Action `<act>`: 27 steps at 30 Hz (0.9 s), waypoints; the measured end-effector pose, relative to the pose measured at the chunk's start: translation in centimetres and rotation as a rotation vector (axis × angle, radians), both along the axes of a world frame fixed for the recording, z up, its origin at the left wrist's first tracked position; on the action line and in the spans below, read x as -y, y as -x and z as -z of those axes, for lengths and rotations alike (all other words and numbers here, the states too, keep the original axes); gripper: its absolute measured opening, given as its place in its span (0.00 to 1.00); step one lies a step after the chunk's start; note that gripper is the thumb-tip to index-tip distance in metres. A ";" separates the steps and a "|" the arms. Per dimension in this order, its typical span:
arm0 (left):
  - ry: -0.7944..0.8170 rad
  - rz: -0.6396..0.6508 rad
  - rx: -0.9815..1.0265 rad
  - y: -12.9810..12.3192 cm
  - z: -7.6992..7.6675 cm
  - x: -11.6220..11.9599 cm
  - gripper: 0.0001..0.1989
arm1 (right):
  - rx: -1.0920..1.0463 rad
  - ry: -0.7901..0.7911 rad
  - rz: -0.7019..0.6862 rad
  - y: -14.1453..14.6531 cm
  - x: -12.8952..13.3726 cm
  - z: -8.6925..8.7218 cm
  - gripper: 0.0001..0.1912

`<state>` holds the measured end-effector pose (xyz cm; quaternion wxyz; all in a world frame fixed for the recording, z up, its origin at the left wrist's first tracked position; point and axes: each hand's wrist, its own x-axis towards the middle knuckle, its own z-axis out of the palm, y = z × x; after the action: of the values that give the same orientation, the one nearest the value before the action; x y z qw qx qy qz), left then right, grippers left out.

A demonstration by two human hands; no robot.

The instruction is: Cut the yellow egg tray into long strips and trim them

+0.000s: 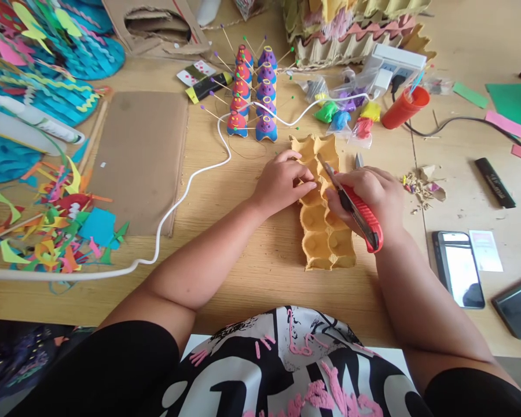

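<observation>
A yellow egg carton (pixel 316 245) lies open side up on the wooden table in front of me. My left hand (pixel 283 182) grips its left edge near the upper part, with thumb and fingers bent over the rim. In my right hand (pixel 375 197) is a red utility knife (pixel 363 219), its blade over the carton's upper cups, pointing up and left. Whether the blade touches the cardboard is hard to tell. Another metal tip (pixel 359 160) shows just beyond my right hand.
Painted red and purple carton figures (pixel 266 91) with pins stand beyond. A white cable (pixel 191 176) crosses the table. Paper scraps (pixel 61 220) and a cardboard sheet (pixel 136 162) lie left. Right are a red cup (pixel 406 108), wood shavings (pixel 422 186) and a phone (pixel 459 269).
</observation>
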<state>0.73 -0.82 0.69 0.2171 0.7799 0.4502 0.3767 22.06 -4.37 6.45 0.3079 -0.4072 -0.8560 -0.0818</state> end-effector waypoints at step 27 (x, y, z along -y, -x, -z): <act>-0.012 -0.013 0.004 0.0 0.1 0.0 0.02 | -0.417 0.194 0.077 0.5 2.3 -2.7 0.10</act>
<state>0.74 -0.78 0.56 0.2107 0.7774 0.4526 0.3826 21.59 -6.67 9.10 0.4342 -0.4753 -0.7615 0.0751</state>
